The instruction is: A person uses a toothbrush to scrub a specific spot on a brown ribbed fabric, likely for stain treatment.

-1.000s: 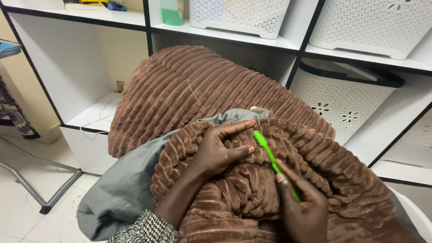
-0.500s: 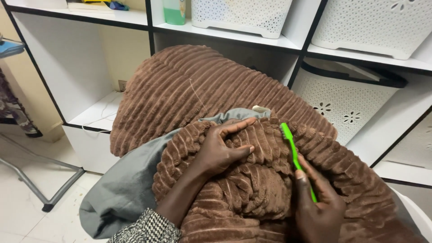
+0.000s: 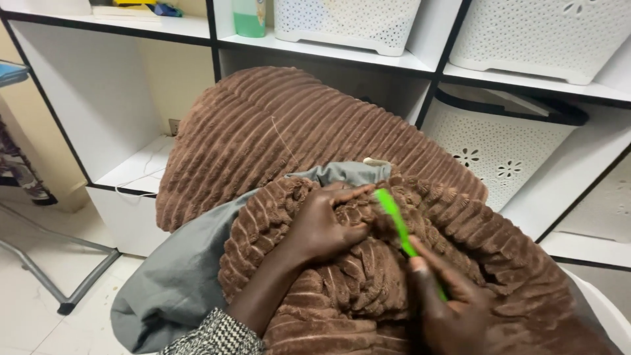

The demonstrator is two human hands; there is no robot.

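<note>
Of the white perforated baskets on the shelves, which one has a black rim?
The tilted basket in the lower shelf compartment on the right: it alone has a black rim. The two baskets on the top shelf, middle and right, are all white.

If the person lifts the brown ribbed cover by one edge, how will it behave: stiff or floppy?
Probably floppy: the brown ribbed cover bunches into soft folds under the left hand. It likely grips rather than slips, since its pile looks plush. It seems fairly bulky, so maybe a little heavy.
</note>
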